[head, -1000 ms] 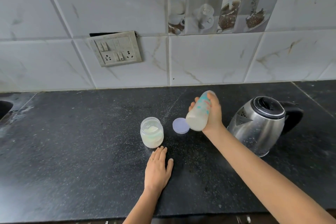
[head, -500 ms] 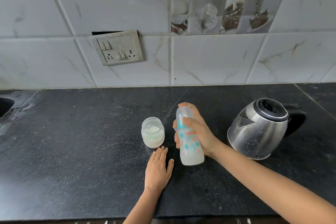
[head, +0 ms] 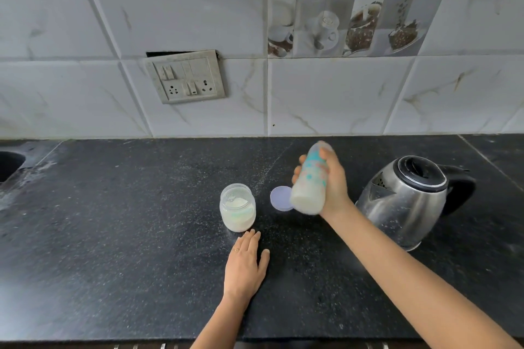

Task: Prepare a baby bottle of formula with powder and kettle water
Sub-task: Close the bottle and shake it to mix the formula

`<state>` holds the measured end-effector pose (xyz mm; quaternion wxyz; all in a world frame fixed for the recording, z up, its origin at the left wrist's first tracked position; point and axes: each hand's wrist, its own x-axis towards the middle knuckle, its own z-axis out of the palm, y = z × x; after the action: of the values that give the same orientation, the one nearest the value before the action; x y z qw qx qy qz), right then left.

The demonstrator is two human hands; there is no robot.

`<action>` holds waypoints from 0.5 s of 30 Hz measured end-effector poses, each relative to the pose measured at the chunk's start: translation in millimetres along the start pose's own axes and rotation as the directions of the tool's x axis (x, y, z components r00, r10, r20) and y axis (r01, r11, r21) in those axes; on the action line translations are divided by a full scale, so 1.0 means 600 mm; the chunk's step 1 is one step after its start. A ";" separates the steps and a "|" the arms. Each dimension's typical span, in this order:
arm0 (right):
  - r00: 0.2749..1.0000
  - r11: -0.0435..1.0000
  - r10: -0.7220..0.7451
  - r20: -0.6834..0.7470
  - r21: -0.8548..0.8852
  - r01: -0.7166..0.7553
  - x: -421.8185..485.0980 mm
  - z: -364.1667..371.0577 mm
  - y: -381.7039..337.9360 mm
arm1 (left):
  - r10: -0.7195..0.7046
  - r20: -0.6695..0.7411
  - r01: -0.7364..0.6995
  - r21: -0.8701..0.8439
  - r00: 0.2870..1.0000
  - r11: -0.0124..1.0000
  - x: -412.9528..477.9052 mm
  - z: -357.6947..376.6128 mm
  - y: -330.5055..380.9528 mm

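Note:
My right hand [head: 334, 181] grips a baby bottle [head: 310, 181] with teal and pink print, held above the counter and tilted, its white milky liquid pooled at the lower end. The bottle is motion-blurred. An open jar of white formula powder [head: 237, 207] stands on the black counter to the left of the bottle. Its pale lilac lid [head: 279, 198] lies flat between jar and bottle, partly hidden by the bottle. A steel kettle [head: 408, 201] with a black lid and handle stands at the right. My left hand [head: 245, 266] rests flat on the counter just below the jar.
The black stone counter [head: 113, 235] runs to a marble-tiled wall with a switch-and-socket plate [head: 185, 76]. A sink edge [head: 8, 164] shows at the far left. The counter's front edge [head: 141, 341] lies close along the bottom.
The bottle swung from tilted up, down to upright near the counter, and back up to tilted, with the liquid sloshing. The lid is uncovered again. My left hand stayed put.

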<state>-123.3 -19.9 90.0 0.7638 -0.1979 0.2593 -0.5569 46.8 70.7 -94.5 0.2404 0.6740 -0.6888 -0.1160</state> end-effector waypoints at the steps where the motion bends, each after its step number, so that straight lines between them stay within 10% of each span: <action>1: 0.997 0.997 -0.010 -0.079 0.077 0.016 0.010 0.001 -0.009 | -0.001 0.001 0.001 0.002 1.000 1.000 0.000 0.001 0.000; 7: 0.986 0.921 0.054 0.159 -0.388 0.012 -0.024 -0.015 0.008 | -0.008 0.006 0.008 0.011 1.000 1.000 0.000 0.002 -0.001; 12: 0.988 0.998 -0.066 -0.138 0.006 0.068 0.002 -0.002 -0.024 | -0.007 0.002 0.007 0.003 1.000 1.000 0.002 0.003 0.001; 15: 0.994 0.996 -0.068 -0.091 -0.071 0.061 -0.019 -0.009 0.001 | -0.012 0.005 0.012 0.001 1.000 1.000 0.000 0.003 0.001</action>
<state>-128.8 -9.1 87.5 0.7254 -0.2059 0.3069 -0.5807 45.3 70.8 -95.6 0.2377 0.6779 -0.6855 -0.1189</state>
